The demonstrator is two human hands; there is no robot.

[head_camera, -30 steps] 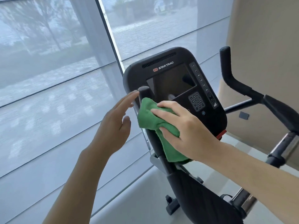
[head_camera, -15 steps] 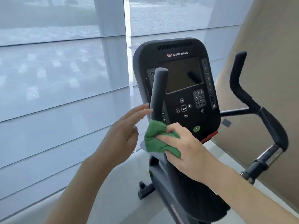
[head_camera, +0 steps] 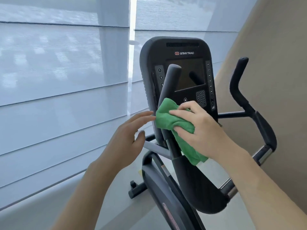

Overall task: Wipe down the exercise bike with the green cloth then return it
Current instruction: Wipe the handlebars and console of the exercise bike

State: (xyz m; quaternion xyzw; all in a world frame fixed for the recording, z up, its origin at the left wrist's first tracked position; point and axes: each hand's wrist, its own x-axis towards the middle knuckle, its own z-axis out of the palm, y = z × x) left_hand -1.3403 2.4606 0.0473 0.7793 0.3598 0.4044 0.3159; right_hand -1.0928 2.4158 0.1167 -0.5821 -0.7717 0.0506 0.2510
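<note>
Against the bike's left handlebar (head_camera: 167,90), bunched green cloth (head_camera: 172,122) gripped by right hand (head_camera: 204,130), left hand (head_camera: 126,143) fingers relaxed, empty

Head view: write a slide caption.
Right hand wraps the green cloth around the exercise bike's left handlebar; open left hand hovers beside it.

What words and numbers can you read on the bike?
"STAR TRAC": on the console, above the screen, beside a small red logo.
"1", "3", "6": round buttons down the console's left strip.
Right strip numbers: too blurred to read.
Keypad digits: too small to read.
Frame label at the bottom: blurred.
</note>
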